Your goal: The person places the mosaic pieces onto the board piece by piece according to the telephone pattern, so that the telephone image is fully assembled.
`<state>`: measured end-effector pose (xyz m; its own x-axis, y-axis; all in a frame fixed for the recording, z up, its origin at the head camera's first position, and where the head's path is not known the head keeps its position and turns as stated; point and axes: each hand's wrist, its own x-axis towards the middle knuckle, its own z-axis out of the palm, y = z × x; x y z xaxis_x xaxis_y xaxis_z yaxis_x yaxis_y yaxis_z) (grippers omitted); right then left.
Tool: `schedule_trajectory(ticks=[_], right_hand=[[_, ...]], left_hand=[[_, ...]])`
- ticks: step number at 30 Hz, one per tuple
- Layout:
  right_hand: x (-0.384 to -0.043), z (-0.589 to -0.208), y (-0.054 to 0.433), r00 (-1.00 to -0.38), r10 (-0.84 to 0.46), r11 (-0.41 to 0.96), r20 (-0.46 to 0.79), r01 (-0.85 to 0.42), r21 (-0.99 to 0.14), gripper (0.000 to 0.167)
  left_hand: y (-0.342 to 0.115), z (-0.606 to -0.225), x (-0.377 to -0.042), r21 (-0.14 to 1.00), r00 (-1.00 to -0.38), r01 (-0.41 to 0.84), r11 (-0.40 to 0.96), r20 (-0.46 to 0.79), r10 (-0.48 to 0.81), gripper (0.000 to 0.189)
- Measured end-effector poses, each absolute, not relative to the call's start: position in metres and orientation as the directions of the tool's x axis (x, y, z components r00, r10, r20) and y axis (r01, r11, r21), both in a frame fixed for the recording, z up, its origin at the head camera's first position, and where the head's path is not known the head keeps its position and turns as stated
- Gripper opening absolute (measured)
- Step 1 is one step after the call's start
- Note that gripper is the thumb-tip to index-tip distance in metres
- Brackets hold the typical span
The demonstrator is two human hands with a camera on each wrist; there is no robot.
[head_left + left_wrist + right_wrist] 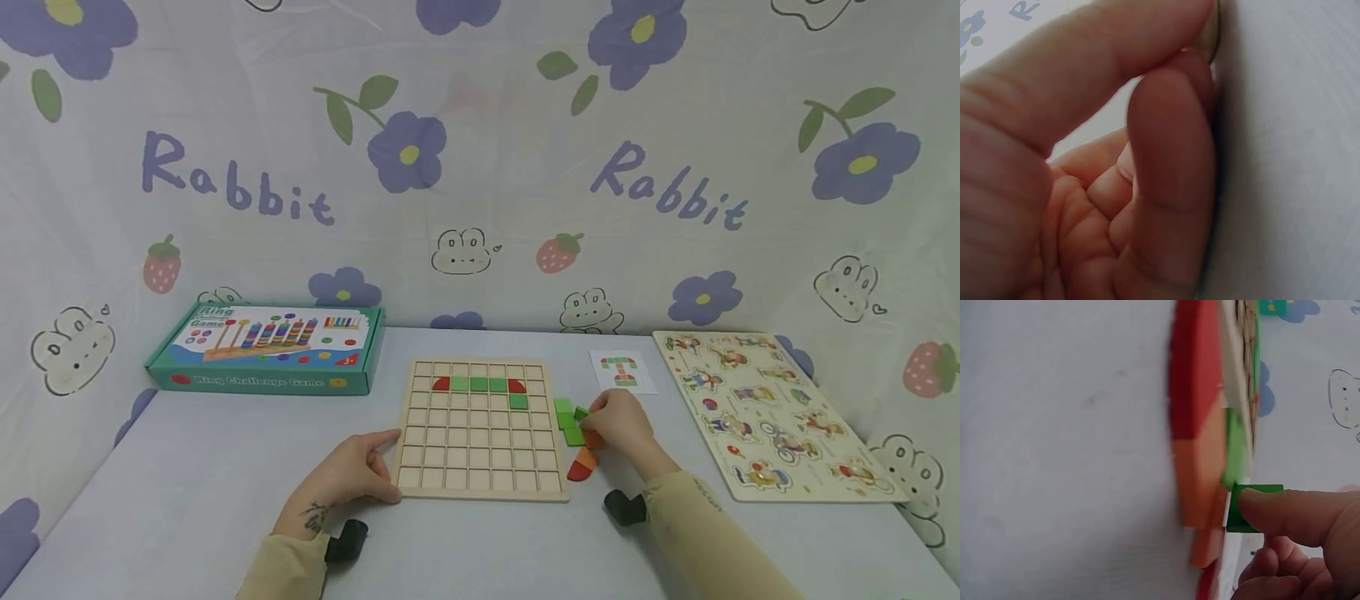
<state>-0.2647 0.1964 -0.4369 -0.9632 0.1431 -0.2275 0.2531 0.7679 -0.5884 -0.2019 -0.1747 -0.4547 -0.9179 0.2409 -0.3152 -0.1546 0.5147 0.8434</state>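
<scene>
Tabletop (480,550) bears game box (270,346), puzzle (772,417); blocks (573,437) beside board (477,457).

Your head camera looks forward and down at the gridded wooden board (478,457) and rabbit-print backdrop (491,187) from farther off. Your wrist cameras look from close in, the tabletop (1054,456) tipped upright; the left shares your left hand (1088,187) with the head view, the right the green square tile (1235,523).

Play table (465,550) in a curtained nook, room type unclear
Rabbit-print curtain (480,150) hangs behind the wooden grid board (477,457); Ring Challenge Game box (262,348) lies left, picture puzzle (810,492) right.
</scene>
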Motion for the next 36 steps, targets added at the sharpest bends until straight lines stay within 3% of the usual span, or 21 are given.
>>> schedule_trajectory(ticks=[9,17,32,36], right_hand=[[-0.270,-0.408,0.171,-0.990,0.104,0.685,-0.100,0.144,-0.714,0.014],[-0.277,-0.400,0.108,-0.993,-0.024,0.478,-0.120,0.094,-0.873,0.019],[-0.289,-0.423,0.035,-0.980,-0.092,0.349,-0.178,0.136,-0.927,0.017],[-0.290,-0.427,0.027,-0.979,-0.070,0.395,-0.189,0.147,-0.907,0.017]], left_hand=[[-0.174,-0.454,-0.202,0.837,-0.919,-0.157,0.524,-0.318,0.232,0.089],[-0.174,-0.453,-0.202,0.836,-0.919,-0.161,0.524,-0.321,0.230,0.089],[-0.174,-0.452,-0.201,0.831,-0.914,-0.174,0.528,-0.336,0.227,0.088],[-0.175,-0.453,-0.202,0.830,-0.916,-0.170,0.531,-0.332,0.226,0.088]])
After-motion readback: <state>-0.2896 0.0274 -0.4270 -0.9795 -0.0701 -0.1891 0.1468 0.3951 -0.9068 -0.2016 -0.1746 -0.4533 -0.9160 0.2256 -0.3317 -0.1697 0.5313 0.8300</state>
